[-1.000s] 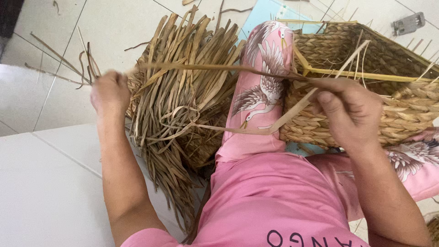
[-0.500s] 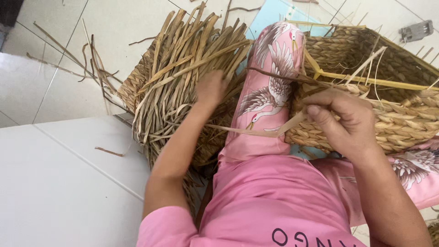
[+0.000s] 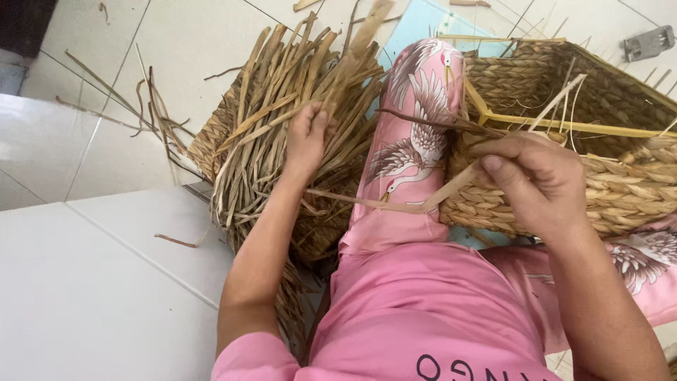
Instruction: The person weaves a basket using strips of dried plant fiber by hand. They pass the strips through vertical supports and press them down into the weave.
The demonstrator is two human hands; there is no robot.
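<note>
white floor tiles [image 3: 106, 296] spread under everything, with grey grout lines between them. a few loose dry strands [image 3: 113, 92] lie scattered on the tiles at the left, well apart from the big pile. a small grey metal piece [image 3: 649, 42] sits on the floor at the top right corner. a pale blue mat [image 3: 416, 21] shows near the top, beside pink crane-printed trousers [image 3: 416, 134].

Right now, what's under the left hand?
The left hand rests on a pile of dried straw strips, fingers closed around a few. Beneath the loose strips a woven mat or basket edge shows. What lies under the pile's middle is covered.
</note>
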